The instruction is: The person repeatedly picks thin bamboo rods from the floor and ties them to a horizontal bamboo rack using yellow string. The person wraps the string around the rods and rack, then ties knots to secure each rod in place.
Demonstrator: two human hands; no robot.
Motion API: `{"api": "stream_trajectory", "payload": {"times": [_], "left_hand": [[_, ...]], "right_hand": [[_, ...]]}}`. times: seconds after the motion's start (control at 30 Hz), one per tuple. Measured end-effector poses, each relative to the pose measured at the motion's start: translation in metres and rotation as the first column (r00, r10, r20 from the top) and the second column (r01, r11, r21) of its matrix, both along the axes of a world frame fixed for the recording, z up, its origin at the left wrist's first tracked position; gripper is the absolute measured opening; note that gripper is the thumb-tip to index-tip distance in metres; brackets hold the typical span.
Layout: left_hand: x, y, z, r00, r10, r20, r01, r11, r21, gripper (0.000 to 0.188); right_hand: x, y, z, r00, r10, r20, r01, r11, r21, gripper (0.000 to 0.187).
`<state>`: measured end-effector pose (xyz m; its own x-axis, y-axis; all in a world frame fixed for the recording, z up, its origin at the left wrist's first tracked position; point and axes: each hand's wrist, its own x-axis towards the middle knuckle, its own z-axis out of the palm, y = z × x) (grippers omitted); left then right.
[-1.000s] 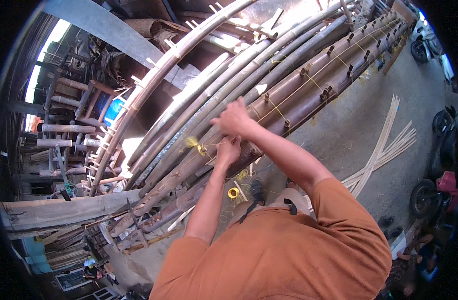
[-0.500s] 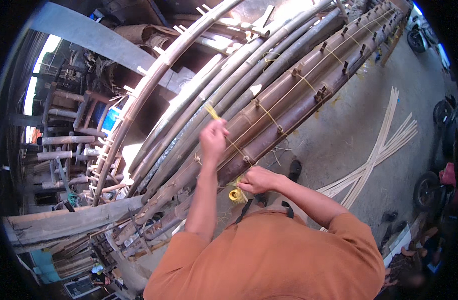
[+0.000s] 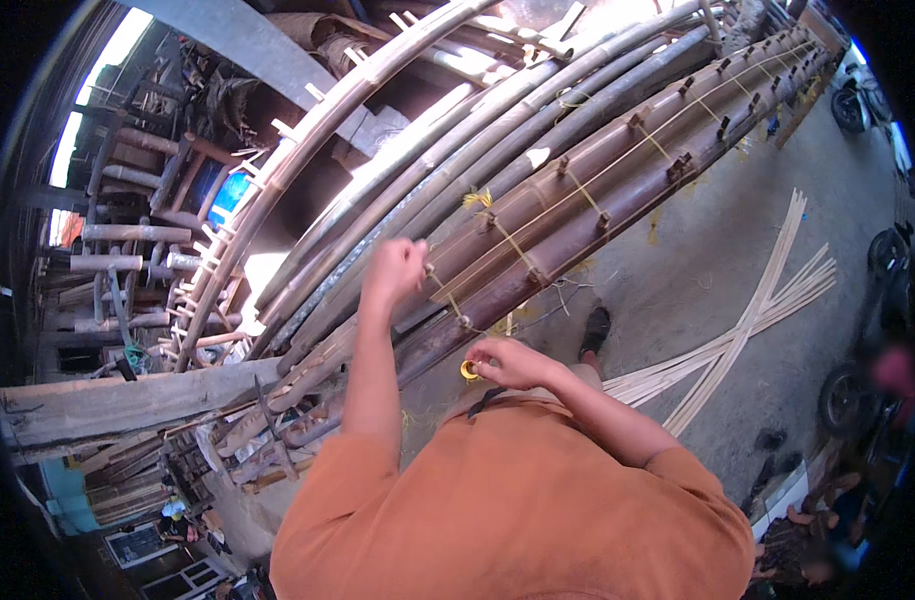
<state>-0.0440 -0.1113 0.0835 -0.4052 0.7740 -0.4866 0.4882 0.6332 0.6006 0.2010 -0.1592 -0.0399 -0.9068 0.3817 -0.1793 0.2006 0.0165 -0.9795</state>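
Note:
My left hand [image 3: 395,268] is raised with its fingers curled closed, beside a wooden peg and cord on the long split-bamboo piece [image 3: 497,240]. Whatever those fingers hold, if anything, is hidden. A tuft of yellow strands [image 3: 477,198] sticks out at the peg just above that hand. Thin cords cross the bamboo from peg to peg and one runs along it. Lower and to the right, my right hand [image 3: 512,362] has its fingers bent around a small yellow roll [image 3: 469,370], partly covered by the fingertips.
Several bamboo poles [image 3: 457,170] lie alongside, with a curved pole [image 3: 307,145] studded with short pegs beyond. Pale bamboo strips [image 3: 737,345] lie crossed on the floor at right. Motorbikes [image 3: 847,395] stand at the right edge. My shoe [image 3: 596,334] shows below the bamboo.
The yellow tuft was at my left hand and is now apart from it, at a peg. My left hand is now by the peg lower along the bamboo. The whole view has shifted.

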Motion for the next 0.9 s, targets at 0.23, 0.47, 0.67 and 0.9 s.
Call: {"api": "stream_trajectory", "payload": {"times": [0.23,0.47,0.67,0.9], "left_hand": [[0.031,-0.079,-0.071,0.959,-0.143,-0.246,0.196,0.959,0.207,0.022],[0.022,-0.079,-0.099,0.997,-0.058,-0.044,0.071,0.916,0.395,0.024],[0.015,-0.093,-0.114,0.999,0.01,-0.049,0.016,0.867,0.497,0.028],[0.029,-0.084,-0.073,0.986,0.07,-0.148,0.004,0.895,0.447,0.027]], "right_hand": [[-0.08,-0.008,0.069,0.479,-0.877,-0.019,0.59,0.338,-0.733,0.021],[-0.167,0.089,0.083,0.917,-0.384,0.107,0.068,0.416,0.907,0.047],[-0.147,0.09,0.121,0.984,-0.099,-0.147,0.074,0.983,-0.166,0.054],[-0.056,-0.016,0.024,0.987,0.135,-0.093,-0.069,0.856,0.513,0.046]]}}
